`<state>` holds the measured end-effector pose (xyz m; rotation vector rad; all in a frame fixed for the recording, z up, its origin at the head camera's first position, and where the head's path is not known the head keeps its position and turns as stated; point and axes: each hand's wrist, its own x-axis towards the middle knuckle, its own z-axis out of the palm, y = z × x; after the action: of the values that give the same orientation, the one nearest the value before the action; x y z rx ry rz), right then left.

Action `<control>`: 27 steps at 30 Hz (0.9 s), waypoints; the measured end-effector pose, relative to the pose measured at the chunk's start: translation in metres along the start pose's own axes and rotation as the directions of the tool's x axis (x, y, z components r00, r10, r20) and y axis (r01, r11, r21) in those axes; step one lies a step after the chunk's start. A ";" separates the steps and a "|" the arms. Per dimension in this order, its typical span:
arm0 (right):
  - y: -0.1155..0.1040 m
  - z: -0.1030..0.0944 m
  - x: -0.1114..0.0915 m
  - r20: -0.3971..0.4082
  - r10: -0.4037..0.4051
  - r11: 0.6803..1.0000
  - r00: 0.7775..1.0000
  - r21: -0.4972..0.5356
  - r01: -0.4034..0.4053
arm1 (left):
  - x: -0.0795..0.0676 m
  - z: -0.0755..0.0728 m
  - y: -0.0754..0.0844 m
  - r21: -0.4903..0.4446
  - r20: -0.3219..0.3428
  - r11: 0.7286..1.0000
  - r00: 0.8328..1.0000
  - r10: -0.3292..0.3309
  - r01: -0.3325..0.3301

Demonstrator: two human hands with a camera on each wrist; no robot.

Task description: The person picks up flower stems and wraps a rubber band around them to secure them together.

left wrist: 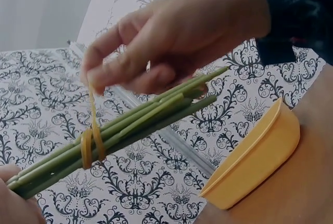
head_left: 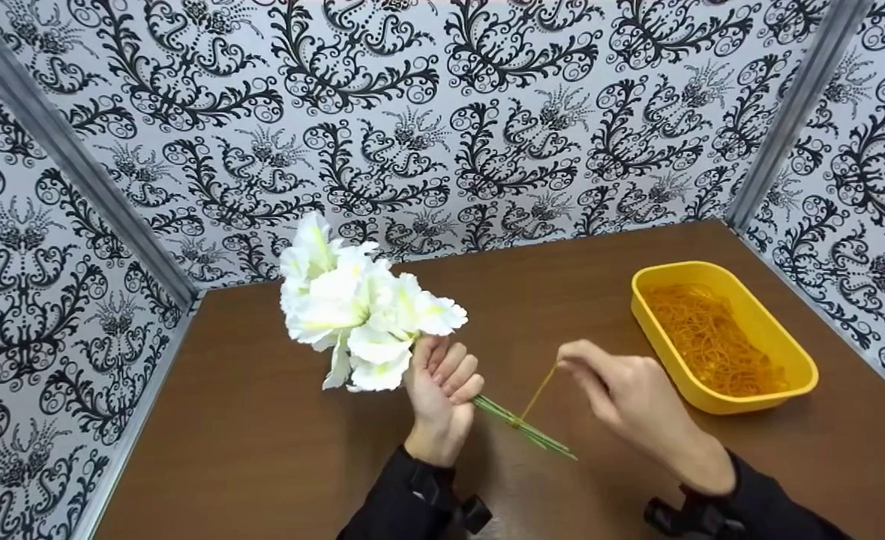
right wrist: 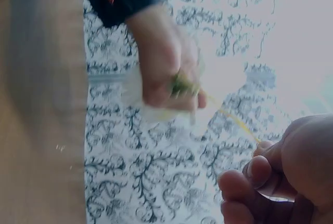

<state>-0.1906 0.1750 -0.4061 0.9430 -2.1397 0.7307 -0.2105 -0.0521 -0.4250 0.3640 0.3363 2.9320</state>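
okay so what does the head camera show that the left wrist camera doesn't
Only the head view shows the white flowers, the left hand gripping the bunch, the brown table, and the rubber bands heaped inside the yellow tray.

Only the left wrist view shows, close up, the rubber band already looped around the green stems, and the tray's outer wall.

Both show the right hand pinching the band and pulling it taut, the stems, the tray and the patterned walls.
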 end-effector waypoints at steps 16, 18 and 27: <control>0.024 0.061 -0.019 0.196 0.062 0.992 0.979 0.094 -0.082 | -0.002 0.001 -0.002 -0.104 0.030 0.985 0.990 -0.135 0.137; 0.021 0.068 -0.023 0.229 0.057 0.990 0.972 0.116 -0.085 | -0.002 0.000 -0.002 -0.117 0.028 0.985 0.992 -0.123 0.126; -0.007 0.094 -0.040 0.281 -0.048 0.951 0.958 0.308 -0.042 | -0.001 -0.002 -0.002 -0.150 0.051 0.989 0.999 -0.003 0.011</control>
<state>-0.1981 0.1213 -0.4927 1.2846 -2.3103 1.0038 -0.2094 -0.0513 -0.4274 0.4135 0.1087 2.9115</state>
